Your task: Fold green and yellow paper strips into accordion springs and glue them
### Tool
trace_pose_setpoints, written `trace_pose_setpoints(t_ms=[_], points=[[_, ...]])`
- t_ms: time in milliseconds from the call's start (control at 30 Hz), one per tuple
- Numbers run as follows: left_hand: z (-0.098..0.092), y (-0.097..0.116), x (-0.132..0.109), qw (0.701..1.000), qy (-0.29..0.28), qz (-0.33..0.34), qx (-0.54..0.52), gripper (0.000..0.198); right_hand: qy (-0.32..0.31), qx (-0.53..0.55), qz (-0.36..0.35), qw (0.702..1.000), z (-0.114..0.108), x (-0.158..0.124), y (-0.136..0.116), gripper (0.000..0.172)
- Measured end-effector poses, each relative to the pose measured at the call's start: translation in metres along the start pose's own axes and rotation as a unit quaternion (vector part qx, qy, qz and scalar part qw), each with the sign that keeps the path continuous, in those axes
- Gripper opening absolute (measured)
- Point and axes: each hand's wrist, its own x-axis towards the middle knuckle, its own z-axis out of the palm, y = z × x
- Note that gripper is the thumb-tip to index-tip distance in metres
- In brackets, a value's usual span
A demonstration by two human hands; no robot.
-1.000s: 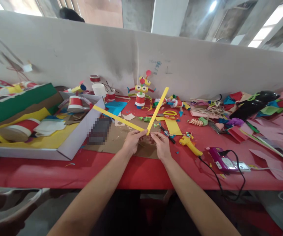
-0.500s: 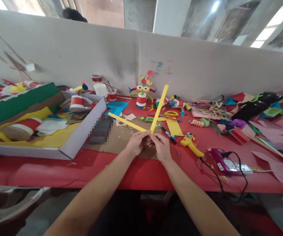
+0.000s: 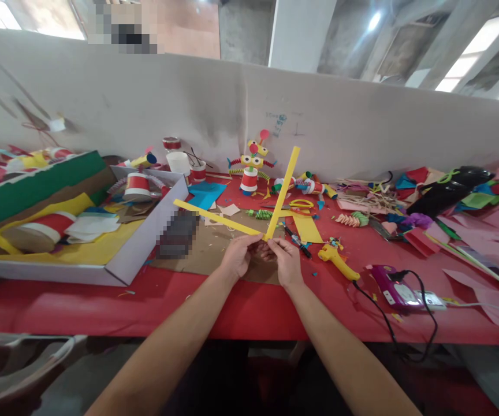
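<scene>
Both my hands pinch yellow paper strips where their ends meet in a V over the brown cardboard [image 3: 208, 257]. My left hand [image 3: 238, 254] is closed at the joint, beside the strip that slants to the left [image 3: 215, 216]. With finger and thumb pressed together, my right hand [image 3: 285, 257] grips the foot of the strip that rises up to the right [image 3: 284, 190]. The fingers partly hide the joint. Just behind lie a green pleated paper piece [image 3: 261, 214], a sheet of yellow paper [image 3: 306, 226] and a black pen-like tool [image 3: 297, 240].
A yellow glue gun [image 3: 339, 263] and a purple power socket box [image 3: 390, 286] with cords lie to the right. A white-sided box [image 3: 145, 237] of paper and cup parts is at left. Paper figures [image 3: 249, 180] stand behind; scissors [image 3: 301, 203] and a black bottle [image 3: 444, 188] lie nearby.
The left strip has swung a little further out and left, so the V looks wider. My hands stay together at the joint. The view has tilted slightly.
</scene>
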Motion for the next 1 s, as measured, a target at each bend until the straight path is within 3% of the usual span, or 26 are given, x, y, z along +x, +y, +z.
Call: trace_pose_setpoints(t_ms=[267,467,667,800,1000], points=[[0.0013,-0.0008,-0.0024,0.999,-0.038,0.023,0.025,0.017,0.020,0.007,-0.006,1.000,-0.0028,0.0022,0.0016,0.018],[-0.0013,-0.0062,0.0000,0.997,0.005,0.039,0.070,0.020,0.014,-0.034,-0.026,0.999,-0.0010,0.0014,0.0062,0.019],[-0.0054,-0.0085,0.0030,0.993,0.001,0.056,0.102,0.021,0.068,-0.035,-0.051,0.996,-0.0003,0.0021,0.0049,0.026],[-0.0054,-0.0082,0.0024,0.991,0.004,0.060,0.117,0.020,0.068,-0.081,-0.073,0.992,-0.0027,0.0031,0.0013,0.023],[-0.0016,-0.0069,-0.0014,0.989,0.011,0.065,0.135,0.020,0.070,-0.028,-0.033,0.997,-0.0034,0.0057,0.0024,0.021]])
